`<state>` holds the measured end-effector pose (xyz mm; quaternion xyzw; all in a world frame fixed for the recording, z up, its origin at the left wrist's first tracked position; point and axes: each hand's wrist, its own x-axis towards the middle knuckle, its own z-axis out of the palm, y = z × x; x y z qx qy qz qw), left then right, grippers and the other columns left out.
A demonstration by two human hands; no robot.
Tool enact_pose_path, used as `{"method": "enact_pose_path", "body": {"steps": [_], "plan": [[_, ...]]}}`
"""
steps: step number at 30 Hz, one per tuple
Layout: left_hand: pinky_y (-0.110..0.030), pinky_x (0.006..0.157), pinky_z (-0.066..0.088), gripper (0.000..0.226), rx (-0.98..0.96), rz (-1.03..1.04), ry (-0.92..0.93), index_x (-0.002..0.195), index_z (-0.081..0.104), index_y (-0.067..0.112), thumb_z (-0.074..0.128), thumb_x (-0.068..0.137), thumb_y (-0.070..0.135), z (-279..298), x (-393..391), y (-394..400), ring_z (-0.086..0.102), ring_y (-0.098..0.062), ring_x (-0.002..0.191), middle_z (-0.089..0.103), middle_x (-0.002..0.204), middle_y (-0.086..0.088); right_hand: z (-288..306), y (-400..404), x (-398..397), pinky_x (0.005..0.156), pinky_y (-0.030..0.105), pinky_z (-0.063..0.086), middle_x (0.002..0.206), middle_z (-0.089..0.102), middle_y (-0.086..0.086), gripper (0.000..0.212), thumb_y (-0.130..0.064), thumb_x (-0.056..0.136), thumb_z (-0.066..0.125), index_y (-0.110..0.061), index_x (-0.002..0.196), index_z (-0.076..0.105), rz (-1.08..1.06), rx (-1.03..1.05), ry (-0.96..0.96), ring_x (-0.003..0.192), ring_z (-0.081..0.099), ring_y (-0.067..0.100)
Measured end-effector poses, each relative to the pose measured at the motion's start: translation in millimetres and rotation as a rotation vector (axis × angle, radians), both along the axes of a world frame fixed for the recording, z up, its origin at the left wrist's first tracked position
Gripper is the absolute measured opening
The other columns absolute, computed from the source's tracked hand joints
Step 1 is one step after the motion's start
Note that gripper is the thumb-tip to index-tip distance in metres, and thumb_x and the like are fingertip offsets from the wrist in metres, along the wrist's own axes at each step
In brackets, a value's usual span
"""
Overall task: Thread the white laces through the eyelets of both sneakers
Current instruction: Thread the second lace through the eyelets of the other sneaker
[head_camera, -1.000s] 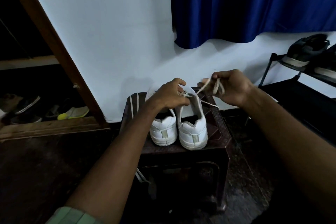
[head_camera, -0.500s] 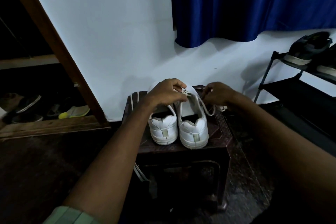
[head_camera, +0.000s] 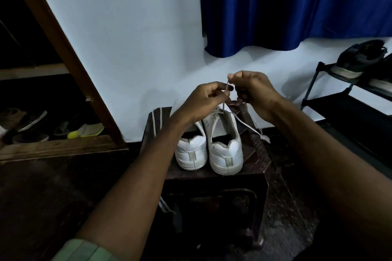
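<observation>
Both hands have risen and drawn together above the right sneaker since half a second ago, when the right hand sat lower beside it.

The left hand and right hand each have their grip pinched together on the white lace, nearly touching above the right sneaker. From there the lace runs down to the shoe's eyelets, and a loose end trails right across the tabletop. The left sneaker stands just beside its mate; both heels face the camera, toes point toward the wall, long axes running away from the viewer. A second lace hangs over the tabletop's left edge. On the shoe rack at right rests a dark shoe.
</observation>
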<state>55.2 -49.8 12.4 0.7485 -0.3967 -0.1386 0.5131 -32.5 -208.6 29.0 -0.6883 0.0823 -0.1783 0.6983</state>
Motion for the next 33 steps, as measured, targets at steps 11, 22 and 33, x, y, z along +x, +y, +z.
{"method": "enact_pose_path", "body": {"steps": [11, 22, 33], "plan": [[-0.023, 0.057, 0.033, 0.017, -0.659, 0.240, 0.826, 0.101, 0.069, 0.023, 0.059, 0.097, 0.037, 29, 19, 15, 0.049, -0.008, 0.064, 0.069, 0.087, 0.006, -1, -33, -9, 0.049, 0.028, 0.016, 0.057, 0.029, -0.006, 0.021, -0.031, 0.097, 0.069, -0.011, 0.091, 0.070, -0.124, 0.092, 0.082, 0.050, 0.021, 0.012], [-0.030, 0.082, 0.051, 0.050, 0.212, 0.345, -0.300, 0.112, 0.064, 0.025, 0.089, 0.074, 0.047, 16, -5, 9, 0.063, -0.010, 0.093, 0.064, 0.110, 0.005, -9, -6, 21, 0.047, 0.024, 0.036, 0.083, 0.058, 0.010, 0.050, 0.006, 0.103, 0.034, -0.024, 0.141, 0.047, -0.126, 0.866, -0.093, 0.052, 0.040, 0.011], [-0.032, 0.078, 0.046, 0.054, 0.310, -0.028, -0.012, 0.095, 0.074, 0.003, 0.087, 0.072, 0.051, 13, -8, 9, 0.057, -0.006, 0.073, 0.067, 0.078, 0.004, -14, 19, 30, 0.063, 0.020, 0.048, 0.082, 0.057, 0.006, 0.040, 0.011, 0.103, 0.030, -0.006, 0.116, 0.065, -0.063, 0.889, -0.193, 0.066, 0.052, 0.012]]}}
